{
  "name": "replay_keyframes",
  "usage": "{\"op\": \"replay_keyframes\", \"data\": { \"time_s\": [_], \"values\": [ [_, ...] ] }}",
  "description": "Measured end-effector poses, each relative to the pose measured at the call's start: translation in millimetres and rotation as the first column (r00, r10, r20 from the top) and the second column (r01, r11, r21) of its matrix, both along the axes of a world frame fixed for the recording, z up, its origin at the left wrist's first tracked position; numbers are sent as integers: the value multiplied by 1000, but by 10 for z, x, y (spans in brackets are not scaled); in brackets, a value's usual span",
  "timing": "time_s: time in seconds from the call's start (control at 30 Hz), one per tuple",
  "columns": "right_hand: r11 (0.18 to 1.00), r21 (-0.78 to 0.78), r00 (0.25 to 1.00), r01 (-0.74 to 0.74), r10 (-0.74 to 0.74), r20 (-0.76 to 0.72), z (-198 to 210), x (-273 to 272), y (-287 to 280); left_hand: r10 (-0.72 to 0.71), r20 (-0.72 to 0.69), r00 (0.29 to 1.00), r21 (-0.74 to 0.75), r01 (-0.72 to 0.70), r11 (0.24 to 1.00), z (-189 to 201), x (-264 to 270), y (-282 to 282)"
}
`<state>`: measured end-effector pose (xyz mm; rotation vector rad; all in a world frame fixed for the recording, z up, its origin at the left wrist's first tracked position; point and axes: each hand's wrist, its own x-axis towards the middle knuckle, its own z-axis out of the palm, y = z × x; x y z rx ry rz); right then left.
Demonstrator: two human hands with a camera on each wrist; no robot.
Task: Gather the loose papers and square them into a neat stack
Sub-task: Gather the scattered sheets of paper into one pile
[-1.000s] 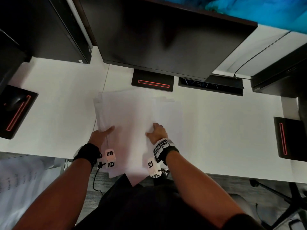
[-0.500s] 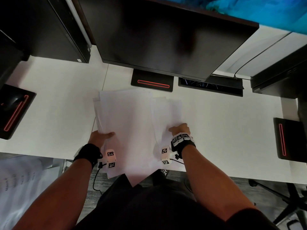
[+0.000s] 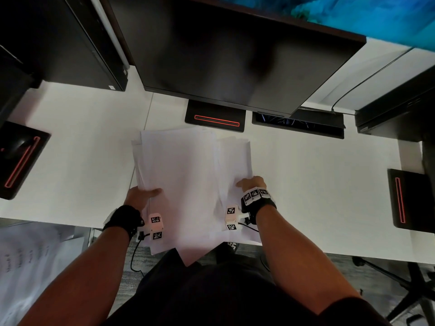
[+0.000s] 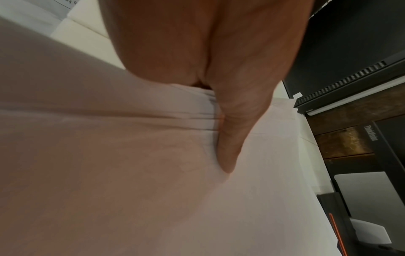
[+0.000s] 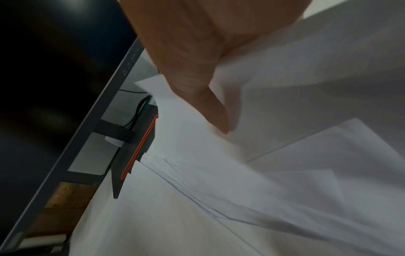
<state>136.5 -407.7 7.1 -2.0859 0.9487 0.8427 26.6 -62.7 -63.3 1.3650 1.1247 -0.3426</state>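
Papers (image 3: 188, 180): white sheets in a loose, fanned pile on the near middle of the desk, in front of the monitor base; edges are staggered at the far end and the left side, and the near corners hang past the desk's near edge toward the person's lap.
Desk (image 3: 306, 180): white top carrying the pile and the dark items around it.
Monitor (image 3: 235, 55): dark screen tilted over the far middle of the desk, unlit.
Monitor base (image 3: 215, 120): black slab with a red-lit strip, just beyond the far edge of the pile; the right wrist view shows sheet corners reaching up to it.
Side bases: one black slab with a red strip at the far left (image 3: 20, 161) and one at the far right (image 3: 404, 198), both well apart from the pile.
Left hand (image 3: 141, 196): grips the left edge of the pile near its near end, thumb (image 4: 232, 138) lying on top of the sheets and fingers tucked under, out of sight; several sheet edges show stacked against the thumb.
Right hand (image 3: 253, 184): holds the right edge of the pile, thumb (image 5: 210, 107) pressed on the top sheet, which buckles beside it; fingers are hidden beneath the paper.
Wrist units: small white marker blocks on black straps at both wrists.
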Motion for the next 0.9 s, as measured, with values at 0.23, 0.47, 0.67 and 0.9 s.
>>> {"op": "replay_keyframes", "data": {
  "time_s": [0.23,0.47,0.67,0.9],
  "values": [
    [997,-53,998,-60,61,24,50,-17,-87,-30,-17,999,26,30,999,134,32,-43],
    [977,-190,988,-93,114,103,156,-8,-395,-79,-26,997,46,80,996,268,89,-135],
    [944,-328,956,-33,126,265,599,7,-1031,-111,-30,993,54,112,992,291,107,-157],
    [992,8,801,126,-106,589,1636,-79,-1342,-148,-16,989,37,148,988,416,83,-223]
  ]
}}
